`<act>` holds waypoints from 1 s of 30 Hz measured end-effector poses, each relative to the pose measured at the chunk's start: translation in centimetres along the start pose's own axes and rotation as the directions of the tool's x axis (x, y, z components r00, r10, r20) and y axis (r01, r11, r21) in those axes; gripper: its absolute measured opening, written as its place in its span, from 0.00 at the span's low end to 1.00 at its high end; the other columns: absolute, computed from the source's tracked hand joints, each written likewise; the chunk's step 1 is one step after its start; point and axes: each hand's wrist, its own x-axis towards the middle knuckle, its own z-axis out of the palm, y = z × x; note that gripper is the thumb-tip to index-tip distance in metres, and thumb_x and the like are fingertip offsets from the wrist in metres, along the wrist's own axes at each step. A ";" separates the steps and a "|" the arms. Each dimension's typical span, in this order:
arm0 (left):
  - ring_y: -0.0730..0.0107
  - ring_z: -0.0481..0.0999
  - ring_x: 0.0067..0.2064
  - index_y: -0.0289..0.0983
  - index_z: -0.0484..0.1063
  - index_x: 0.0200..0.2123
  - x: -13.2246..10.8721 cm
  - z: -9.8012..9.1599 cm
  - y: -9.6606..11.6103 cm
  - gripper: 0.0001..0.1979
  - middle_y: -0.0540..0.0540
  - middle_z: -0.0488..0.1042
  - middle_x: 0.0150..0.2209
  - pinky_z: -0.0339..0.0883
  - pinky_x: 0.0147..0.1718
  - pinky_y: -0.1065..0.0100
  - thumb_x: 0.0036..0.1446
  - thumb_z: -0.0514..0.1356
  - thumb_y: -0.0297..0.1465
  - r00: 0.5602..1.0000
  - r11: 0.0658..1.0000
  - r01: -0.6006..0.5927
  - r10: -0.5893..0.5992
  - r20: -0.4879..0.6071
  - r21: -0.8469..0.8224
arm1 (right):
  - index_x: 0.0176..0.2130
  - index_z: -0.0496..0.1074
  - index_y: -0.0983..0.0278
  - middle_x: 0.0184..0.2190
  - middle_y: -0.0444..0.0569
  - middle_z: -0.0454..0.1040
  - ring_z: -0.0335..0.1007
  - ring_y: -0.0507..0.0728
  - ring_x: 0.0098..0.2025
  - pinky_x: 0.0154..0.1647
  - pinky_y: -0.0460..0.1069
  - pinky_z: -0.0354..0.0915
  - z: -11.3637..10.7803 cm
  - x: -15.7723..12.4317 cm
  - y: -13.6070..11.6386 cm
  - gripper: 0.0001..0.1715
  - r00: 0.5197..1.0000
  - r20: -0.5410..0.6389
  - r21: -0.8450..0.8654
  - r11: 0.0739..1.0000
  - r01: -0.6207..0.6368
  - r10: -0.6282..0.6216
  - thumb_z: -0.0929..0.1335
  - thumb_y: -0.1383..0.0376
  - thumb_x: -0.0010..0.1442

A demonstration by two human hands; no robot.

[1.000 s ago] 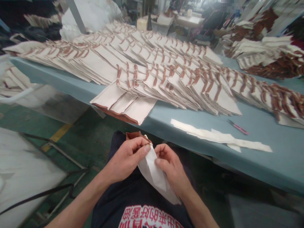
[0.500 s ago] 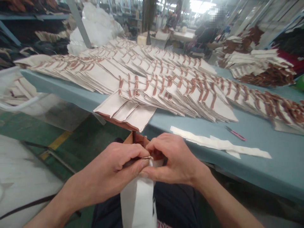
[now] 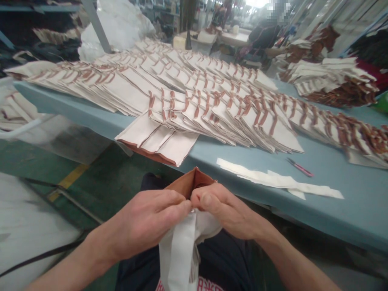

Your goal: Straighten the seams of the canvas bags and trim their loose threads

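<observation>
A white fabric piece with a brown lining [image 3: 179, 250], which looks like a bag or pouch, hangs over my lap. My left hand [image 3: 154, 216] pinches its upper edge between thumb and fingers. Close against it, my right hand [image 3: 222, 206] is curled round the same edge, thumb on top. Beyond my fingers the brown inner side [image 3: 184, 180] stands up in a folded corner. The fingertips hide the exact spot that both hands grip.
A blue-covered table [image 3: 209, 155] carries overlapping rows of white pieces with brown trim [image 3: 218, 109]. White strips [image 3: 279, 180] and pink-handled snips [image 3: 300, 167] lie near its front edge. A white bin [image 3: 21, 121] stands left; a pile of white and brown pieces [image 3: 333, 79] sits back right.
My right hand has turned over the edge, its thumb now on top. More of the brown inner side shows, and the white fabric spreads wider below my hands. The view has shifted slightly.
</observation>
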 end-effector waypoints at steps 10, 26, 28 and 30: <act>0.60 0.84 0.37 0.42 0.83 0.48 0.0 0.3 -0.2 0.13 0.40 0.86 0.38 0.76 0.39 0.67 0.67 0.59 0.27 0.993 0.977 0.116 -0.118 0.000 -0.178 | 0.29 0.65 0.61 0.23 0.39 0.59 0.51 0.49 0.23 0.22 0.45 0.50 0.0 -1.2 1.2 0.25 1.000 -0.012 -0.058 0.998 0.024 -0.025 0.64 0.49 0.72; 0.71 0.66 0.26 0.37 0.68 0.31 0.3 -1.0 -0.2 0.19 0.51 0.70 0.26 0.55 0.28 0.66 0.76 0.48 0.29 0.984 0.989 -0.058 0.032 0.177 0.139 | 0.44 0.74 0.64 0.37 0.48 0.81 0.77 0.56 0.38 0.38 0.50 0.63 -0.5 -2.6 0.2 0.13 0.927 0.153 -0.764 0.554 0.331 -0.343 0.61 0.73 0.73; 0.73 0.65 0.25 0.37 0.67 0.29 0.2 -1.4 -0.6 0.19 0.53 0.68 0.24 0.54 0.26 0.67 0.76 0.51 0.32 0.984 0.997 0.009 -0.022 0.178 0.075 | 0.43 0.73 0.64 0.36 0.48 0.81 0.76 0.56 0.37 0.39 0.50 0.63 -0.6 -2.5 0.4 0.12 0.929 0.152 -0.759 0.563 0.328 -0.337 0.61 0.72 0.73; 0.76 0.65 0.24 0.37 0.67 0.28 0.6 -2.1 -0.9 0.18 0.55 0.68 0.24 0.53 0.25 0.70 0.74 0.56 0.35 0.972 0.991 0.122 -0.109 0.206 -0.053 | 0.41 0.73 0.64 0.34 0.47 0.80 0.74 0.56 0.35 0.38 0.50 0.62 -0.6 -2.4 0.3 0.12 0.927 0.149 -0.768 0.549 0.329 -0.345 0.62 0.72 0.74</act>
